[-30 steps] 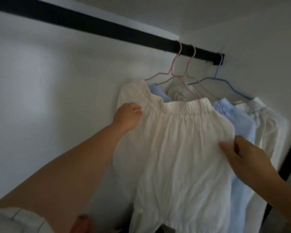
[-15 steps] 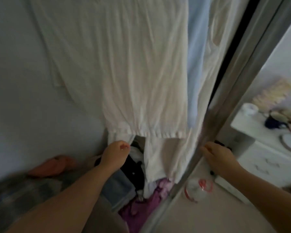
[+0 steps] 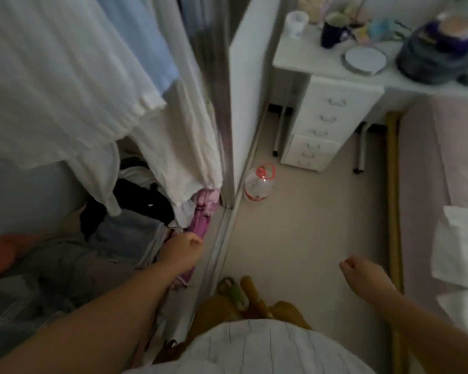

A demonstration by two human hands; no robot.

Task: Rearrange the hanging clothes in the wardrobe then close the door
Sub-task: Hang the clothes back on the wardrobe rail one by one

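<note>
The tops of my hanging clothes (image 3: 65, 85) are cut off. My left hand (image 3: 183, 251) and right hand (image 3: 362, 273) hang low, fingers loosely curled, holding nothing.

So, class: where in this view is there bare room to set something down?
Free: the carpet between the water jug, drawer unit and right hand. Crowded: the wardrobe floor's clothes pile by the left hand, and the desk top.

The single head camera is looking steeply down from above the person, facing the wardrobe's sliding door (image 3: 229, 103) edge, with hanging clothes (image 3: 65, 76) close at left and the floor (image 3: 295, 225) further below.
</note>
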